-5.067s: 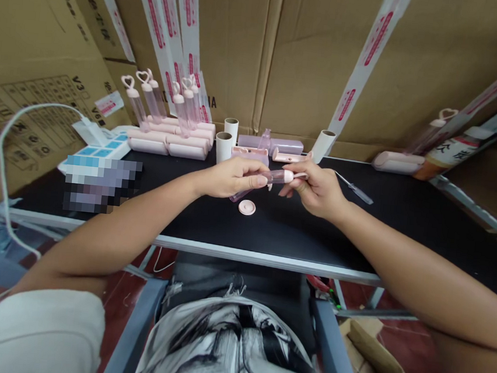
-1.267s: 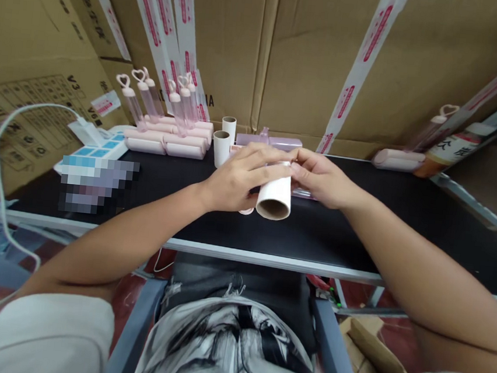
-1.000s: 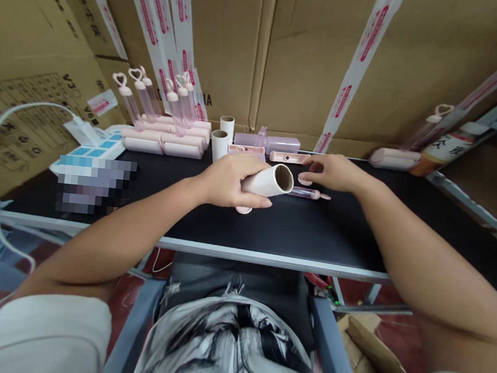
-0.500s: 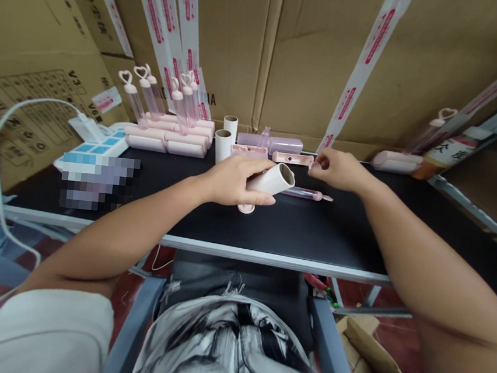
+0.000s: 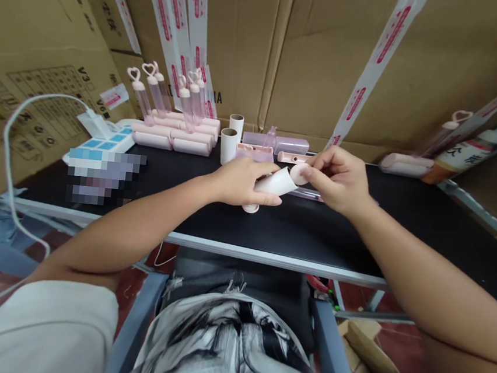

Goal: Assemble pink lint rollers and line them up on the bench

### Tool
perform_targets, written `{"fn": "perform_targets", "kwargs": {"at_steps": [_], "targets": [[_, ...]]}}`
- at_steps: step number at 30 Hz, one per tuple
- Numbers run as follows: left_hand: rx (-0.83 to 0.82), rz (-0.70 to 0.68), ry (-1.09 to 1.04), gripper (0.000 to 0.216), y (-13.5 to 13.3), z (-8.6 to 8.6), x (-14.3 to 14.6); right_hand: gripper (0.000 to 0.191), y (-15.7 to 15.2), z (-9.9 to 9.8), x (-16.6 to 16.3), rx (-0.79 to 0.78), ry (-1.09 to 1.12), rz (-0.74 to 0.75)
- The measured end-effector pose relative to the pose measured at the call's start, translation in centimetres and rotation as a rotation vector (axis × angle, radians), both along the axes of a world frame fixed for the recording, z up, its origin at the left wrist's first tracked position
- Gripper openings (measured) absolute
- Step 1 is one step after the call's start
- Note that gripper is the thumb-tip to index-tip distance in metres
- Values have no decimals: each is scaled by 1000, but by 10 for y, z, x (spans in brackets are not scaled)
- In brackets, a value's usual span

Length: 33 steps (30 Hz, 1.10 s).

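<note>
One white tube [image 5: 275, 182]: frame centre, gripped in the left hand [image 5: 241, 181]; probably light, stiff; hold mid-barrel.
Pink disc [image 5: 298, 174]: at its right end, pinched by the right hand [image 5: 341, 181]; likely slippery; hold the rim.

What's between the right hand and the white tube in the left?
The head view shows a pink disc, pinched by the right hand, close to the end of the white tube.
</note>
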<state>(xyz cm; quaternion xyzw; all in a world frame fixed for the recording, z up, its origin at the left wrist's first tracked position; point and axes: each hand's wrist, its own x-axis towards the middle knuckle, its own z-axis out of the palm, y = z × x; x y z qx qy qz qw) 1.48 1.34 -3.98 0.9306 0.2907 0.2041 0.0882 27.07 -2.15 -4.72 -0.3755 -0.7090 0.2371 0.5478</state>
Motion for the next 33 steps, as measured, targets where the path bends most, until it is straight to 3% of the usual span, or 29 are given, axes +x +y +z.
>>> {"fn": "perform_targets", "kwargs": {"at_steps": [3,6,10,16,21,28,30,33], "targets": [[-62,62,-1,56,1,-3,4,33,2,-11,-10,-9,11,-31],[-86,71,-49,51,1,-3,4,33,6,-13,-15,-84,105,36],[-49,18,-134,50,0,-1,3,41,8,-5,-13,-289,290,169],[-38,25,-112,61,-1,-2,1,39,6,-3,-13,-544,375,329],[-3,-7,-118,63,-2,-4,0,44,6,-4,-12,-607,398,434],[59,59,-59,75,-6,-1,0,42,3,-3,-13,-555,338,472],[90,45,-44,83,-8,0,-1,45,2,-3,-13,-599,323,521],[123,-10,0,75,-10,2,-2,51,1,-3,-13,-686,301,610]]}}
